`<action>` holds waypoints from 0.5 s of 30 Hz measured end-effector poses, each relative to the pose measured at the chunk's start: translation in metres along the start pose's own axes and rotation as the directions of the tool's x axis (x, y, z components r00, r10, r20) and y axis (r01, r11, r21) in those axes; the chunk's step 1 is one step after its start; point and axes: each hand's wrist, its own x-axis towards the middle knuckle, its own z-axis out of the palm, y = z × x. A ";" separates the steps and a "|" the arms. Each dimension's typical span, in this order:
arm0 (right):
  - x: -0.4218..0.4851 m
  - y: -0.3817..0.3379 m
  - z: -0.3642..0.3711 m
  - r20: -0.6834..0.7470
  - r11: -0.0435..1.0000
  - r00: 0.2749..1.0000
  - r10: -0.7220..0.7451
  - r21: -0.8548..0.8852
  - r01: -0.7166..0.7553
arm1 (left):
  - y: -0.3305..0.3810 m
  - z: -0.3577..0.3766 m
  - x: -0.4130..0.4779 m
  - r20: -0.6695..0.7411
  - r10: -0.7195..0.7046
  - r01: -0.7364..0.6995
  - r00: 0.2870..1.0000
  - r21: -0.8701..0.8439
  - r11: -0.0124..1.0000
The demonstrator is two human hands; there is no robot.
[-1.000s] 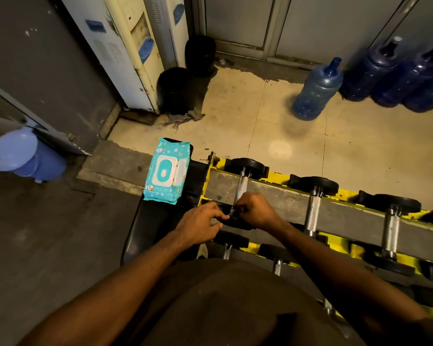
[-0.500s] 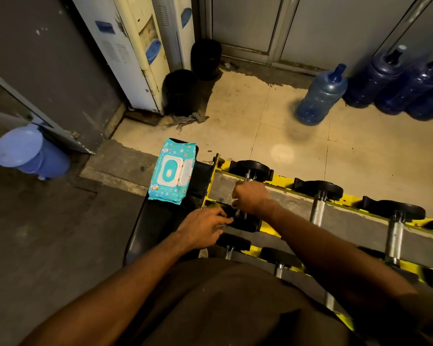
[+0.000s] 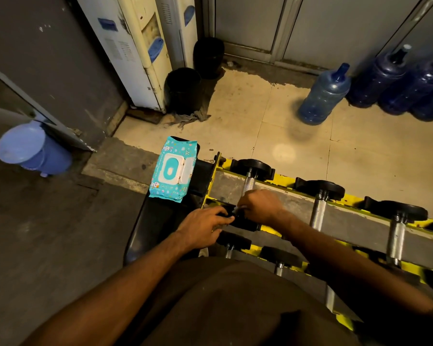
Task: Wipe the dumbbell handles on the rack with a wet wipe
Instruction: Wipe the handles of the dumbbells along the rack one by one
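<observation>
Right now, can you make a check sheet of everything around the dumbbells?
Surface: grey rack shelf with yellow edges.
Job's things: leftmost knurled steel dumbbell handle; scrap of white wet wipe; teal wipe pack on black padded bench.
Clutter: nothing seen.
Hands: right hand grips that handle; left hand rests on a black dumbbell end.
Cables: nothing seen.
Surroundings: blue water jugs, white dispensers, black bins, blue bucket.

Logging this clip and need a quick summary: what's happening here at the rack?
A person is wiping the leftmost dumbbell handle on the yellow rack. The right hand grips a wet wipe around the near end of that handle, while the left hand rests on the dumbbell's near weight. The wipe pack lies with its lid open on the black bench beside the rack.
</observation>
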 end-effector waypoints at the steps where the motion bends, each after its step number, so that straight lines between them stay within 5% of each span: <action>1: -0.007 0.004 0.004 -0.089 0.990 0.991 0.101 0.106 -0.091 | -0.001 0.000 0.000 -0.006 0.000 0.000 1.000 -0.006 1.000; 4: -0.022 0.004 0.021 -0.143 0.846 0.902 0.408 0.430 -0.314 | -0.003 0.002 0.000 -0.024 -0.011 0.010 1.000 -0.029 1.000; 8: -0.033 0.008 0.030 0.038 0.785 0.909 0.414 0.491 -0.378 | 0.002 0.001 0.007 -0.027 -0.028 0.027 0.999 -0.048 0.999; 12: -0.019 0.016 0.035 -0.038 0.610 0.786 0.617 0.654 -0.447 | 0.004 -0.005 0.011 -0.014 -0.026 0.025 1.000 -0.046 0.999; 15: -0.011 0.017 0.041 0.099 0.603 0.843 0.529 0.656 -0.455 | 0.000 -0.010 0.011 -0.005 -0.030 0.030 1.000 -0.040 0.999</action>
